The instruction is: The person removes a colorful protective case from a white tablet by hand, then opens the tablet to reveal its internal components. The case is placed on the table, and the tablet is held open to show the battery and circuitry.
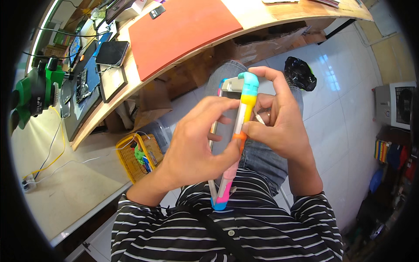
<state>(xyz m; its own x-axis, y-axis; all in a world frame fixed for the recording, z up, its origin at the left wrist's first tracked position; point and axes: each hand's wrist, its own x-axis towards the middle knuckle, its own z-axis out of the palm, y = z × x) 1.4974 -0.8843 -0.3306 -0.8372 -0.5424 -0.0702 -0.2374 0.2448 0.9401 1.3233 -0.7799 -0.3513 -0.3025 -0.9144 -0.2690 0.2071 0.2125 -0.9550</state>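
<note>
A slim rectangular frame (pixel 247 101) with a rim in turquoise, yellow, orange, pink and blue stands tilted over my lap, its edge toward me. My left hand (pixel 192 135) grips its left side, with the thumb pressed near the orange part and the index finger near the yellow. My right hand (pixel 281 118) holds the upper right, index finger on the turquoise corner and thumb by the orange band. A short white cord (pixel 259 118) shows by the right fingers. The far face of the frame is hidden.
A wooden desk (pixel 257 22) with an orange mat (pixel 179 32) curves ahead. At the left are a black phone (pixel 112 53) and a green microscope (pixel 37 91). A yellow basket (pixel 139 155) stands below, left of my arm. A black bag (pixel 300 74) lies on the floor.
</note>
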